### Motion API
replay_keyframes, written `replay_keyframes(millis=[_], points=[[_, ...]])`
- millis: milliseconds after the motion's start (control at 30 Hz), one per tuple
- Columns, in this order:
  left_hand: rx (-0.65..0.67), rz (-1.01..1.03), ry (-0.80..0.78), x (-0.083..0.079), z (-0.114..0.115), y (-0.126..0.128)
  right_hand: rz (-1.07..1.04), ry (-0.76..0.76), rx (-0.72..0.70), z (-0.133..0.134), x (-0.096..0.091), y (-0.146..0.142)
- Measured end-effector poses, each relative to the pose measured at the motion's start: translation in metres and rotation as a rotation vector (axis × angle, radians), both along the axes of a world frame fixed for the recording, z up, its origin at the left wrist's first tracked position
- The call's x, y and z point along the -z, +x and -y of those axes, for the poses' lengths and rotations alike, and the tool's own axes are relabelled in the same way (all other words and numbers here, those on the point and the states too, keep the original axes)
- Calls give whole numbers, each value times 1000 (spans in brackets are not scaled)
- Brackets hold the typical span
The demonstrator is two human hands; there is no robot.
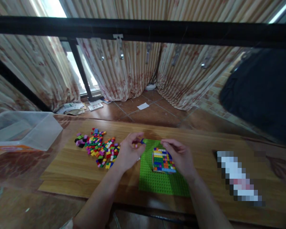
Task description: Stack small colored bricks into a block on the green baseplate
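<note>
At the far left of my view I have a clear plastic bin (41,135) with an orange strip low on its side, beside the wooden desk (64,178). Papers (72,108) lie on the floor beyond. Next comes a loose heap of small bricks (101,149) in many colours, its right edge partly hidden by my left hand (130,151). That hand reaches up from below, thumb and index curved toward each other with a gap between; a small blue piece (142,141) shows at the tips, but I can't tell whether I have hold of it. Then the green baseplate (147,181), carrying the multicoloured brick block (163,160) on its upper middle. My right hand (177,154) covers the block's right edge and part of the plate, thumb and index tips brought close together near the block's upper side; I can't tell whether anything is between them. Well apart, farther right on the desk, lies a pixelated object (238,178), and a dark shape (262,92) fills the upper right.
</note>
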State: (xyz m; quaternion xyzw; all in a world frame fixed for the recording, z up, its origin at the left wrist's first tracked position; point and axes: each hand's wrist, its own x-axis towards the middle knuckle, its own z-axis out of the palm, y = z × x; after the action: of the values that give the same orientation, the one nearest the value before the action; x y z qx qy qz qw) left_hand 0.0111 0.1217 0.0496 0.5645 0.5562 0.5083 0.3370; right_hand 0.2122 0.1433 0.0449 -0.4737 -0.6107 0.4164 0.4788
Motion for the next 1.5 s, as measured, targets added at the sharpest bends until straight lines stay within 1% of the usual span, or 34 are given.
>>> replay_keyframes(millis=[100,167,200,267,333,400,500,567,633,733,833,967,1067,1233,1367,1500], points=[[184,335,-94,-5,3,8,-39,24,-108,4,-7,-3],[278,494,-134,-8,5,13,-16,53,-185,7,-13,-4],[305,545,-144,-9,6,15,5,73,-220,8,-16,-4],[326,607,-156,-11,8,18,36,109,-274,9,-21,-4],[323,639,-170,-13,9,20,40,124,-300,9,-25,-4],[322,653,-182,-12,9,22,25,123,-285,8,-26,-4],[325,664,-179,-11,8,24,-5,109,-225,6,-22,-4],[320,636,-152,-9,7,26,-17,86,-191,5,-19,-5],[296,560,-101,-8,6,28,-21,56,-162,5,-16,-6],[228,431,-1,-6,6,31,-24,-7,-146,5,-13,-6],[176,355,63,-4,6,34,-13,-46,-141,7,-14,-6],[164,289,87,-3,6,36,10,-12,-129,7,-16,-6],[159,267,94,-2,5,37,-23,17,-115,7,-16,-8],[184,153,125,-1,3,32,-69,-13,-96,7,-14,-11],[183,44,150,-5,3,26,-18,-1,-95,7,-12,-10],[194,32,134,-8,3,26,61,68,-87,8,-7,-9]])
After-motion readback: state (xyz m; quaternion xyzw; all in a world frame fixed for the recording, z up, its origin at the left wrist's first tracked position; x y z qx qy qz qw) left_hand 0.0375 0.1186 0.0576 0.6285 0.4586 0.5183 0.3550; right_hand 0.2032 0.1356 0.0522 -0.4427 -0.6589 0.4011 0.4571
